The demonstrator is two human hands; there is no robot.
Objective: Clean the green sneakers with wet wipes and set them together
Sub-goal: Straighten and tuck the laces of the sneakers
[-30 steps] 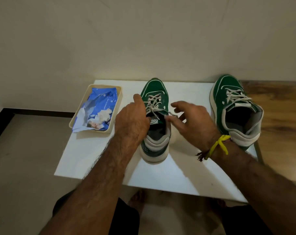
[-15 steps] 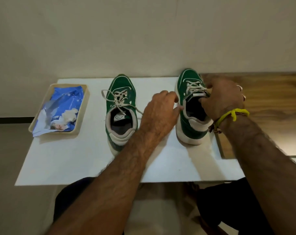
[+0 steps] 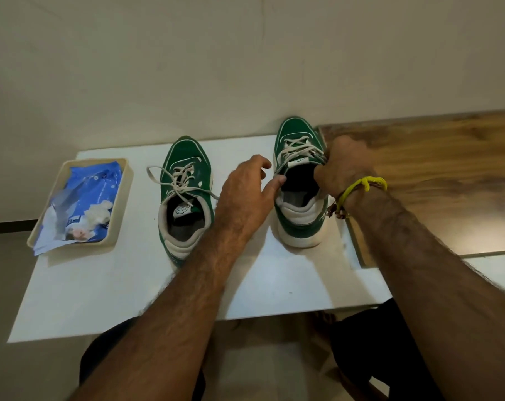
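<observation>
Two green sneakers with white soles and laces stand on a white table [image 3: 130,285], toes toward the wall. The left sneaker [image 3: 184,175] stands alone with its laces loose. My right hand [image 3: 344,169] grips the right sneaker [image 3: 294,134] at the right edge of its opening, by the laces. My left hand [image 3: 245,198] reaches toward that sneaker's left side with relaxed fingers, its thumb touching the collar, holding nothing. A blue wet wipes pack [image 3: 83,204] lies in a beige tray [image 3: 121,209] at the table's left, a white wipe sticking out.
A wooden surface [image 3: 433,175] adjoins the table on the right, next to the right sneaker. A plain wall runs right behind the sneakers' toes. My knees and bare feet show below the table's near edge.
Both hands left the left sneaker and moved right. My right hand took hold of the right sneaker's opening, and my left hand came up to its left side. The view shifted right.
</observation>
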